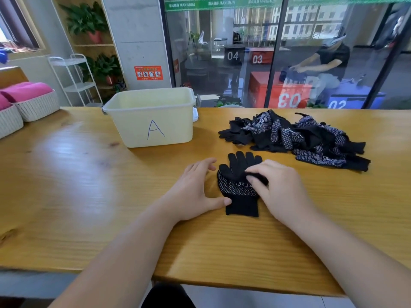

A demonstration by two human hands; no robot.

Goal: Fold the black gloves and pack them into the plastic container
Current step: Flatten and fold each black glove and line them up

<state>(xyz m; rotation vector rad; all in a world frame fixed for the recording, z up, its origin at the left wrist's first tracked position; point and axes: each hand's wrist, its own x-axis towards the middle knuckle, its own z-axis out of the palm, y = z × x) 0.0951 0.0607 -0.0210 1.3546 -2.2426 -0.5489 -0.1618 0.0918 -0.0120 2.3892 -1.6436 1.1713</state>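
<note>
Now, left hand (194, 189) splayed, thumb against the cuff of the black glove (233, 190); right hand (280, 190) pinching its fabric.

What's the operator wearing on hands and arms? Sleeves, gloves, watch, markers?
Nothing worn: the left hand and right hand are ungloved. The left forearm and right forearm are bare to the frame edge; no sleeve, watch, band or marker shows.

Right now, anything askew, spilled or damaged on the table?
Nothing damaged or spilled. The only untidy thing is the glove pile, a tangled heap right of the upright container. The single glove lies flat between the left hand and right hand, which pinches its fabric.
</note>
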